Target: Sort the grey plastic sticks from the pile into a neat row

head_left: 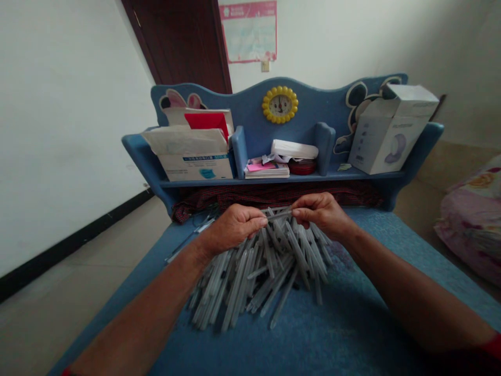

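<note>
Above the pile, my left hand [241,225] and my right hand [321,213] pinch opposite ends of a thin translucent plastic tube [279,215] that looks like a pen barrel. It lies nearly level between the fingertips. Below them is a heap of similar translucent tubes [238,282], spread loosely and pointing in several directions. A few dark bits show among the tubes. Some thin, longer sticks [191,237] lie behind my left forearm, partly hidden by it.
The blue table [332,329] has a raised back shelf [282,181]. On it stand a mask box [195,164] with papers, a stack of booklets [267,171], a red round case [301,167] and a white carton [387,138]. Dark checked cloth [235,196] lies beneath.
</note>
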Tool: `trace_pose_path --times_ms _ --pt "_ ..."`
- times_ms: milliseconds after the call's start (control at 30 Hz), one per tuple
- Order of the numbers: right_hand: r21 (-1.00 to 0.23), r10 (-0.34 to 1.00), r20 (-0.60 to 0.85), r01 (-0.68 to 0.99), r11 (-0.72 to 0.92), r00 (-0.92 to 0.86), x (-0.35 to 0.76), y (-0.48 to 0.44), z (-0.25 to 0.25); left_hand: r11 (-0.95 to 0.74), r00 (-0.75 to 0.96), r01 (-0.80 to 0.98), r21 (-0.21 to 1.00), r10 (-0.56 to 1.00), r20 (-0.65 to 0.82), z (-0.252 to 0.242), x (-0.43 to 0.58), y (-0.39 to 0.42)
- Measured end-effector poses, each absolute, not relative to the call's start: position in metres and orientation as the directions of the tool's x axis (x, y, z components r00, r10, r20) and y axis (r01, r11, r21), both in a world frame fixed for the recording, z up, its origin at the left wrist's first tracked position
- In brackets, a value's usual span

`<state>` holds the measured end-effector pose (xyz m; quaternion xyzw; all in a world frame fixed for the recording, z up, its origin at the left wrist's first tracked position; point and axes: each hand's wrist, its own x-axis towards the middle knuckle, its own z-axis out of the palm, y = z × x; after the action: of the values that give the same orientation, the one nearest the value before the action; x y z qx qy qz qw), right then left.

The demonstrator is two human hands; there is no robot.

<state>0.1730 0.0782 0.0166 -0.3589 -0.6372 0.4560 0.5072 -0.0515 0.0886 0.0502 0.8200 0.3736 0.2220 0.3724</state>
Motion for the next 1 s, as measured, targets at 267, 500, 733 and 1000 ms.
trace_pose_path --times_ms 267,500,733,1000 --pt "-0.940 0.921 0.333 0.000 0.340 -0.204 0.171 0.076 0.016 -0.475 0.621 0.456 0.753 0.776 0.114 0.048 -0.048 0.087" --pt "-0.937 0.949 0.304 -0.207 0.281 -0.086 0.166 0.078 0.021 -0.493 0.545 0.418 0.763 0.808 0.223 0.049 -0.040 0.081" --pt "-0.858 0.951 0.272 -0.485 0.169 -0.149 0.144 0.070 0.018 -0.505 0.479 0.376 0.777 0.824 0.304 0.039 -0.025 0.073" --pt "-0.925 0.932 0.360 -0.142 0.351 -0.042 0.181 0.055 0.039 -0.553 0.514 0.454 0.698 0.803 0.302 0.035 -0.018 0.070"
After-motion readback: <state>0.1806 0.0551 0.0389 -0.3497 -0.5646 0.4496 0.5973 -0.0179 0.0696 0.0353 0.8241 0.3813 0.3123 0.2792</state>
